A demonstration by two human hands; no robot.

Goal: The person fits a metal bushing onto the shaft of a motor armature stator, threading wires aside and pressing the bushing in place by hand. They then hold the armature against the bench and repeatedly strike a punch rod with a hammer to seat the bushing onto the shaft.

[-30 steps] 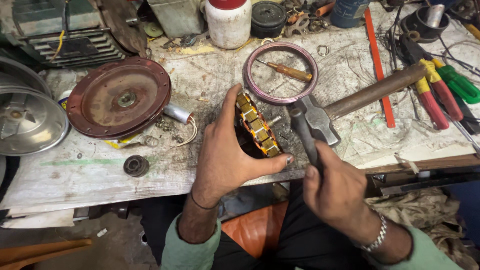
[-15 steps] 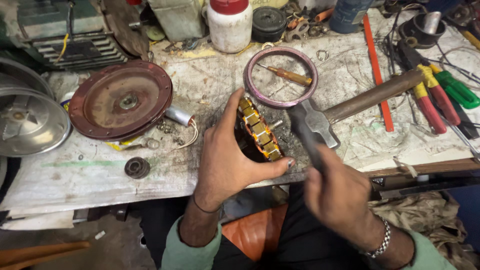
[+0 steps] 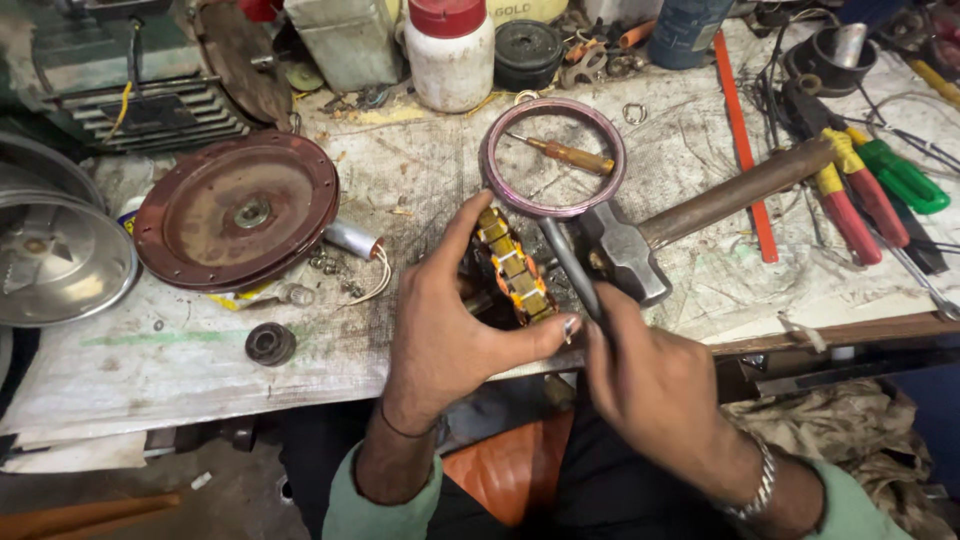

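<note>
My left hand [image 3: 447, 328] grips a round motor stator [image 3: 512, 268] with copper windings and yellow insulation, holding it on edge at the workbench's front. My right hand [image 3: 652, 385] holds a thin dark metal tool [image 3: 567, 262] whose tip points up beside the stator. A hammer [image 3: 700, 212] with a rusty handle lies just behind my right hand, its steel head touching a purple wire ring [image 3: 553, 156]. Inside that ring lies a small wooden-handled awl [image 3: 568, 153].
A dark red round cover plate [image 3: 237, 209] and a silver dome cover [image 3: 55, 258] sit at left, a capacitor [image 3: 352, 240] and a small black bearing [image 3: 270, 343] nearby. Screwdrivers [image 3: 868, 185], a white jar [image 3: 451, 50] and cans line the back and right. The bench edge [image 3: 200, 400] runs below.
The view has shifted slightly. My right hand has moved a little up and left with the thin tool toward the stator. My left hand keeps its grip.
</note>
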